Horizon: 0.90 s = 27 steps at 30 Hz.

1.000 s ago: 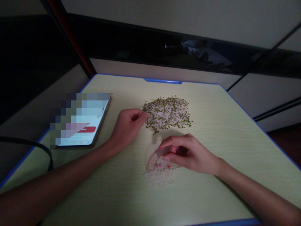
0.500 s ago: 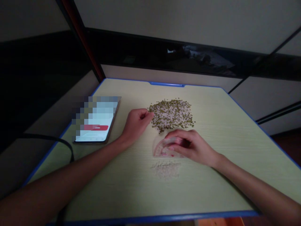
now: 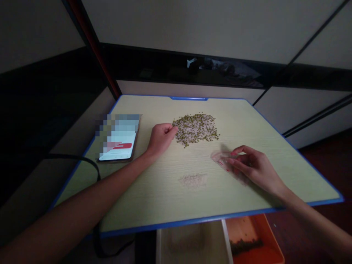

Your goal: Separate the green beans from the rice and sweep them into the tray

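Since the earlier frame, the right hand [image 3: 254, 167] and its protractor [image 3: 219, 157] have shifted rightward, away from the pale grains. By size: blue-edged table [image 3: 154, 196]; below its near edge, a pale bin [image 3: 158, 247] beside an orange bin [image 3: 272, 238]. Phone [image 3: 122, 146] lies at table left, screen lit. Right hand: thumb and fingers clamped on the protractor, blurred, right of both heaps. Left hand [image 3: 160, 137]: thumb and curled fingers together at the left edge of the green-and-pale heap [image 3: 196, 126]; cannot tell whether a grain is pinched. Smallest: pale grains [image 3: 193, 180], nearer the wearer.
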Motion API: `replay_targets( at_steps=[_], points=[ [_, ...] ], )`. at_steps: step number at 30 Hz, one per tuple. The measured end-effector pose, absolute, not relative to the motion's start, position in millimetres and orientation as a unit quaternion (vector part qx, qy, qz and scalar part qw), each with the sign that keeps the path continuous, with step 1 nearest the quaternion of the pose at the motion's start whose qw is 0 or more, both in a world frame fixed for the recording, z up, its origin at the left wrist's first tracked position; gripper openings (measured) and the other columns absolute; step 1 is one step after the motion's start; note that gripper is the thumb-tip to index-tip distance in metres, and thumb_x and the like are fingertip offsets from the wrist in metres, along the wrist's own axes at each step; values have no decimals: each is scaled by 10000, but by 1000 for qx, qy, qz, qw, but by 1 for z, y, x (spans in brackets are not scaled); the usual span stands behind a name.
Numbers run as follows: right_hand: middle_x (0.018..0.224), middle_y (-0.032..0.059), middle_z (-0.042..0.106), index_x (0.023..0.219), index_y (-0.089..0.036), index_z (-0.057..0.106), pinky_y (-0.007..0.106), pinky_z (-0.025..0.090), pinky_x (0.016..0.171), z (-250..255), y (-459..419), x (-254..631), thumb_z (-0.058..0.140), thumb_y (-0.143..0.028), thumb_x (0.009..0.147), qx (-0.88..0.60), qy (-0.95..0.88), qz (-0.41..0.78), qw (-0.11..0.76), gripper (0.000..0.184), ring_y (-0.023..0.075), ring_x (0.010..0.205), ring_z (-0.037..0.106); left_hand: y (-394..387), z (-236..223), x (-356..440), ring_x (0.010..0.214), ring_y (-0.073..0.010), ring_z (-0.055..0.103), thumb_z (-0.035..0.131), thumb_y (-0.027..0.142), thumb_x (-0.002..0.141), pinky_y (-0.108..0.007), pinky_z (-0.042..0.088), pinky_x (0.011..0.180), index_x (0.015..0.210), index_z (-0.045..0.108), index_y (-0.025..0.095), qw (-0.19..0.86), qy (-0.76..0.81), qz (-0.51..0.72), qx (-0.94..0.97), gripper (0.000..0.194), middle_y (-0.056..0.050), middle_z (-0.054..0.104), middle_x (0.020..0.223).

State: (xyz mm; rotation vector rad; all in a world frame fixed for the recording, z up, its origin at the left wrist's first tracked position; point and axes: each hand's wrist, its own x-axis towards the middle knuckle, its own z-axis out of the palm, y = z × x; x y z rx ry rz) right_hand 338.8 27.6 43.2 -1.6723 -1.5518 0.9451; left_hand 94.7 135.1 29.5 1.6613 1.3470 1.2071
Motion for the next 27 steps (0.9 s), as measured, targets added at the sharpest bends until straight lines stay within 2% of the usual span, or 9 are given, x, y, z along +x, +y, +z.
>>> replay_targets(
  at_steps=[5,9,17,23,27],
  points=[
    [528,-16,515,695,-186,471,229,300,426,36,16,324,609,-385,732,-644,-639,257,332,245,107,450,438,137,27,96,386,-67,292,523,266,700,-234,191,424,415,388,190,346,511,470,631,325,71,318,363],
    [506,-42,462,674,-197,440,225,278,433,31,20,300,594,-332,724,-632,-639,255,357,211,99,445,407,138,27,96,370,-69,293,517,281,701,-231,194,411,423,391,194,350,506,473,631,318,71,329,354],
    [566,-47,474,740,-185,454,216,313,473,27,36,267,607,-258,721,-573,-660,322,364,171,97,497,421,138,27,95,360,-70,298,512,300,692,-226,202,398,431,399,199,356,497,472,635,302,73,334,349],
    [616,-43,450,786,-131,534,198,342,504,32,61,257,622,-233,740,-435,-744,409,301,142,82,544,414,137,27,96,356,-67,287,513,303,692,-221,192,391,436,401,197,358,499,467,636,299,73,328,343],
    [639,-28,505,822,-106,609,203,358,527,37,72,248,671,-193,710,-380,-779,424,262,154,86,564,426,137,28,96,358,-65,281,513,298,689,-219,187,388,436,407,194,357,499,466,637,294,74,328,343]
  ],
)
